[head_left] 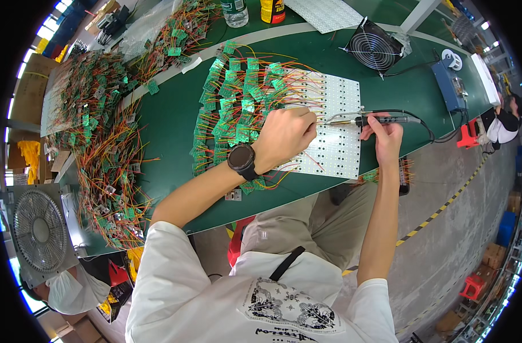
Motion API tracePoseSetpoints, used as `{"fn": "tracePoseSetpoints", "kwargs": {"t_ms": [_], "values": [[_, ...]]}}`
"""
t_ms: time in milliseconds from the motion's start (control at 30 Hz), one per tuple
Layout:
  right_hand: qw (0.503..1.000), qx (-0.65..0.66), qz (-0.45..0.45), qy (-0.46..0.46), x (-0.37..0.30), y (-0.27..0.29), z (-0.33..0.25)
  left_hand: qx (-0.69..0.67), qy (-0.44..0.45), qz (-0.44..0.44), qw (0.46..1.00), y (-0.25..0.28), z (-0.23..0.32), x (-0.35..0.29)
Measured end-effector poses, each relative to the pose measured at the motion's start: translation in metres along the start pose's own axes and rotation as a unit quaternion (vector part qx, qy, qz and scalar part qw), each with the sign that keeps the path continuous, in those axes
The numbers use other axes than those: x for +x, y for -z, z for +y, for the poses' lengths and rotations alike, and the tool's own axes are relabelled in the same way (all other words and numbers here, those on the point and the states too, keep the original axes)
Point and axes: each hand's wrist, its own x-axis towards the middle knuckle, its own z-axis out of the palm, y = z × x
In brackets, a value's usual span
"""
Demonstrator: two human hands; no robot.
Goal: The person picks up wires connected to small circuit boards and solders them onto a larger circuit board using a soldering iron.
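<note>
My right hand grips a soldering iron with a black handle. Its metal tip points left, over a white LED panel dotted with rows of small pads, close to the fingers of my left hand. That hand is curled closed above the panel, a black watch on its wrist. Whatever its fingertips pinch is hidden; thin wires show around them. Rows of small green circuit boards with red and yellow wires lie left of and under the left hand, many wires reaching onto the panel.
A large heap of wired green boards covers the table's left side. A small black fan and a blue soldering station stand at the far right, with the iron's cable between. A bottle and a yellow can stand at the back.
</note>
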Motion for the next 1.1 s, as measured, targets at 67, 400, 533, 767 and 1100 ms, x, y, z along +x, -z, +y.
{"fn": "tracePoseSetpoints", "kwargs": {"t_ms": [67,400,533,767,1100], "values": [[1.0,-0.004,0.001,0.002,-0.001,-0.001,-0.002,-0.001,-0.002,0.0,1.0,0.001,0.001,0.0],[1.0,-0.003,0.002,0.005,0.0,0.002,0.003,0.002,0.006,-0.003,1.0,0.001,0.002,0.0],[0.999,0.047,0.015,0.012,0.001,0.004,0.006,-0.004,0.008,-0.001,1.0,0.001,0.002,0.0],[0.997,0.064,0.036,0.012,0.002,0.005,0.008,0.004,-0.029,-0.028,0.999,0.004,-0.006,0.001],[0.996,0.064,0.059,0.005,0.003,0.003,0.006,-0.056,-0.207,-0.174,0.961,0.043,0.012,0.014]]}}
